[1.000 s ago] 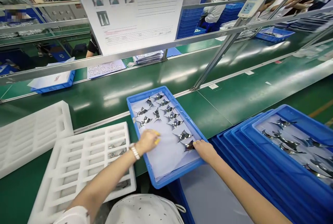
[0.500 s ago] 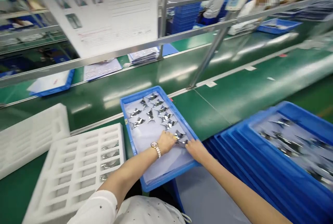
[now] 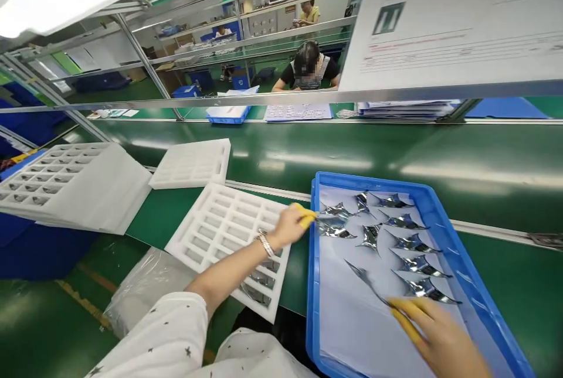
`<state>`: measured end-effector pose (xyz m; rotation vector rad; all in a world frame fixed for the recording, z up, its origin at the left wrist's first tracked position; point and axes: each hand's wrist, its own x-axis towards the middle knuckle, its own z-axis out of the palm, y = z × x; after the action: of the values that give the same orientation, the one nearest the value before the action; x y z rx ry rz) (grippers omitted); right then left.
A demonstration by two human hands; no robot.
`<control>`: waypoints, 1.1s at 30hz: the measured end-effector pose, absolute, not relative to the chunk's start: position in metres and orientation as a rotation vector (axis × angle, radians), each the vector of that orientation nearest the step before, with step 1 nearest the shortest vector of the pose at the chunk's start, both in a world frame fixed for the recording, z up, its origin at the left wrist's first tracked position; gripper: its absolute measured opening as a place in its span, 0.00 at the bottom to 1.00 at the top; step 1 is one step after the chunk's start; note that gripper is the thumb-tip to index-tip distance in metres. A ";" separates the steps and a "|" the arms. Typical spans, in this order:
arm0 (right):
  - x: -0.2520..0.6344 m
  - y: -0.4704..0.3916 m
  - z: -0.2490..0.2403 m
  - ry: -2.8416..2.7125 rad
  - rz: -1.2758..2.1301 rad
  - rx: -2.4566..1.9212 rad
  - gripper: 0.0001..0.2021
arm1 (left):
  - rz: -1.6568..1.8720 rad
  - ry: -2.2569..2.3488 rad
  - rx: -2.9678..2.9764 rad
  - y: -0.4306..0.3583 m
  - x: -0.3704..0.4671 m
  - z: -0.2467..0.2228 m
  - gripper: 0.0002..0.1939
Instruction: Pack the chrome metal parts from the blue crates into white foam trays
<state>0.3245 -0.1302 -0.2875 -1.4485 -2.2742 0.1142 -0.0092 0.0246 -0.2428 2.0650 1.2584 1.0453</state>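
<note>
My left hand (image 3: 290, 227), with yellow finger covers and a bracelet watch at the wrist, is at the left rim of the blue tray (image 3: 313, 284). Its fingertips pinch a blurred, shiny, pointed metal piece (image 3: 331, 221). My right hand (image 3: 444, 331), blurred and also in yellow finger covers, grips one end of another curved, pointed metal piece (image 3: 364, 279) over the tray's white lining. Several similar mirror-like pieces (image 3: 404, 221) lie in the tray. Under my left forearm is a white foam tray (image 3: 197, 237) with slots, some holding shiny pieces (image 3: 263, 278).
Another white foam tray (image 3: 189, 164) lies behind. Stacked foam trays (image 3: 109, 184) stand at the left, the top one filled. A metal rail (image 3: 264, 98) and a hanging instruction sheet (image 3: 461, 32) cross above the bench. A person (image 3: 308, 67) sits opposite.
My view has swung left. Both hands have lifted metal pieces from the blue tray's lining; my left hand has moved left to the rim, and the hands are now wider apart.
</note>
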 end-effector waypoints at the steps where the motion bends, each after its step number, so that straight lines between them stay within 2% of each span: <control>1: 0.289 -0.102 -0.281 -2.336 0.200 -1.410 0.17 | 1.124 1.347 1.955 0.032 -0.041 -0.243 0.10; 6: 0.121 0.015 -0.275 -2.698 0.463 -1.634 0.15 | 1.331 1.626 1.593 0.040 -0.161 -0.266 0.08; 9: 0.075 0.042 -0.289 -2.848 0.471 -1.677 0.15 | 1.346 1.709 1.461 0.026 -0.198 -0.288 0.08; 19: 0.049 0.065 -0.306 -3.232 0.369 -1.680 0.21 | 1.268 1.657 1.385 0.021 -0.220 -0.331 0.09; 33: 0.028 0.092 -0.300 -3.311 0.476 -1.766 0.17 | 1.183 1.546 1.357 0.032 -0.222 -0.350 0.08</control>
<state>0.0277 0.0918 -0.3003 -1.7657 -3.3112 0.4755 -0.2218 0.0325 -0.3500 1.3573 1.5462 1.1833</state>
